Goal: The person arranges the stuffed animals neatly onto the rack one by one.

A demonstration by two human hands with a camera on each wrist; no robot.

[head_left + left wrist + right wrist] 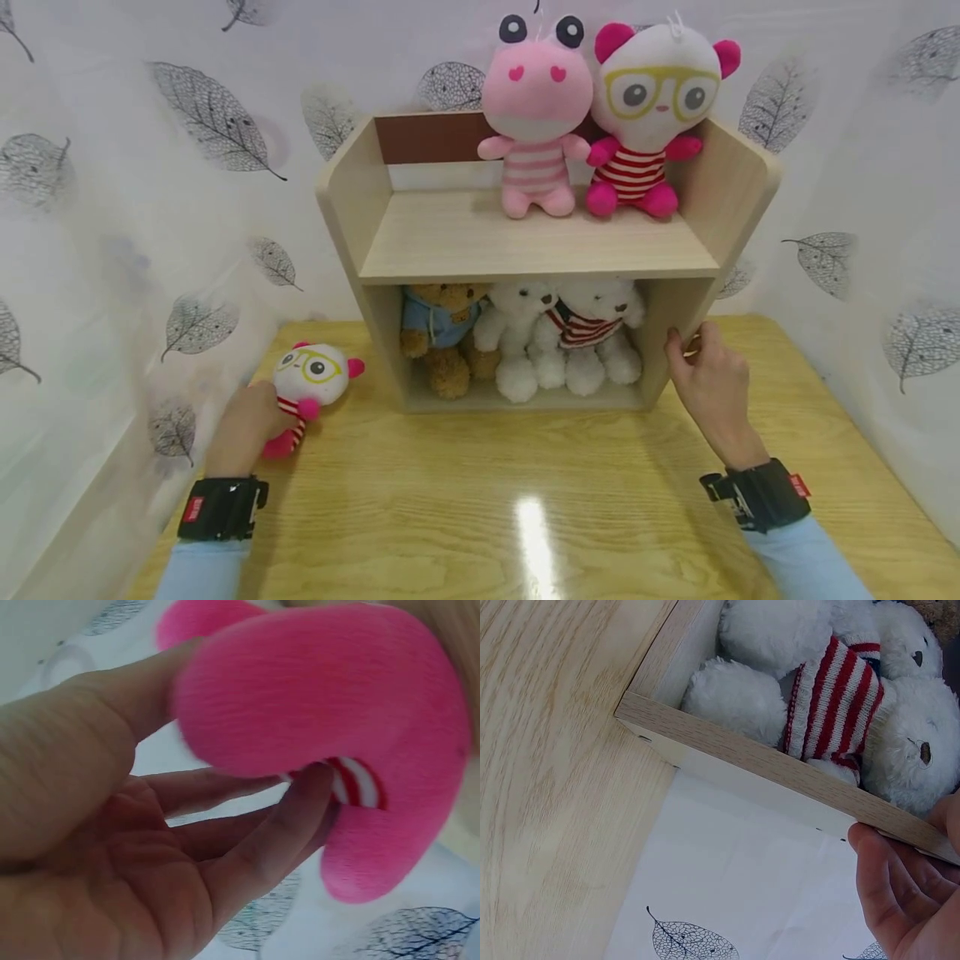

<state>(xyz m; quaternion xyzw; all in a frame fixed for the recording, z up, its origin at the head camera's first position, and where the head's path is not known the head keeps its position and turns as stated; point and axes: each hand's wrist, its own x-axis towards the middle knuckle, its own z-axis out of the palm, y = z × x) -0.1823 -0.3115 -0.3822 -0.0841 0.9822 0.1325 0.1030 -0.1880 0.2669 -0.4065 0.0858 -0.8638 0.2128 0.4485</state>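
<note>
My left hand (243,427) holds a small panda plush (309,377) with a white head, yellow glasses and a red-striped shirt, just above the table at the left. Close up in the left wrist view, thumb and fingers close around its pink lower body (300,690). On the other side, my right hand (712,387) grips the front edge of the right side panel of a light wooden shelf (450,242). Its fingers (877,877) lie against the outer face of that panel in the right wrist view.
On the upper shelf sit a pink plush (536,117) with big eyes and a larger panda plush (651,108). Below are a brown bear (446,329) in blue and two white bears (517,333). A wooden table (420,500) carries the shelf; leaf-patterned cloth (210,242) hangs behind.
</note>
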